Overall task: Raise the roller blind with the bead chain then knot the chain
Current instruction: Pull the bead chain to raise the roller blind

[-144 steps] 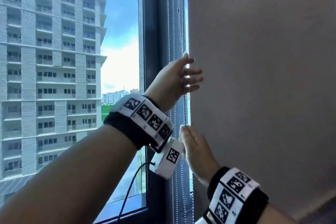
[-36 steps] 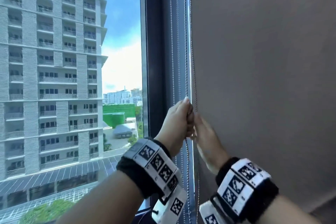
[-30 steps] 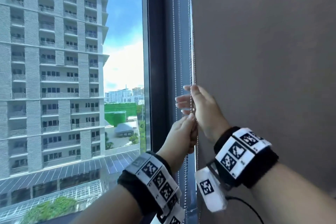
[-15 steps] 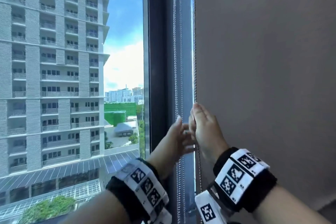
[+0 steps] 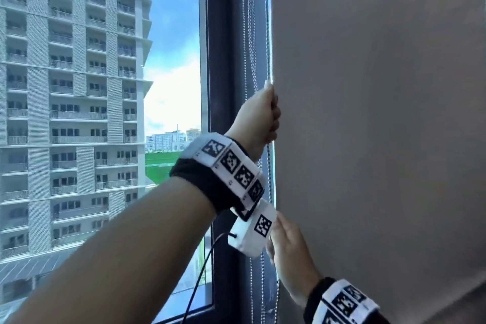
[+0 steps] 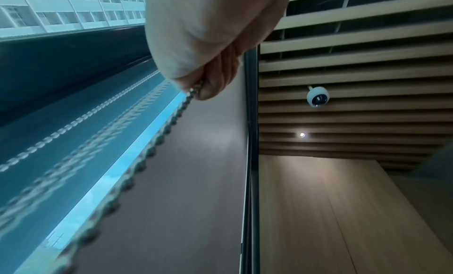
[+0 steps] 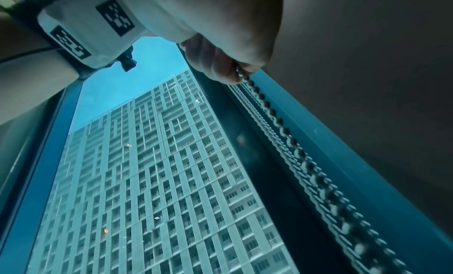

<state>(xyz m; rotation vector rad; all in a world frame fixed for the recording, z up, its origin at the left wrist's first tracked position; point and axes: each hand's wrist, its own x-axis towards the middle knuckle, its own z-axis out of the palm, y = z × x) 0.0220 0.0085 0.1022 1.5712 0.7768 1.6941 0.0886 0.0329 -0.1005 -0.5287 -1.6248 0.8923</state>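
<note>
A metal bead chain [image 5: 268,47] hangs straight down between the dark window frame and a lowered grey blind [image 5: 368,113]. My left hand [image 5: 269,113] is raised and grips this chain in curled fingers. In the left wrist view the left hand's fingers [image 6: 210,84] pinch the bead chain [image 6: 157,140]. My right hand [image 5: 285,244] is lower on the same chain, partly hidden behind the left wrist camera. The right wrist view shows the right hand [image 7: 228,69] pinching the bead chain [image 7: 282,123]. The raised blind's lower edge is out of view.
Two more strands of chain [image 5: 248,34] hang just left of the held one, against the window frame [image 5: 223,87]. Glass [image 5: 173,34] shows a tower block outside. A wrist camera cable [image 5: 200,271] dangles below my left arm. A dome camera [image 6: 318,97] sits on the slatted ceiling.
My left hand has climbed from beside the right hand to a higher grip on the chain. My right hand has travelled down along the chain and now sits below the left wrist.
</note>
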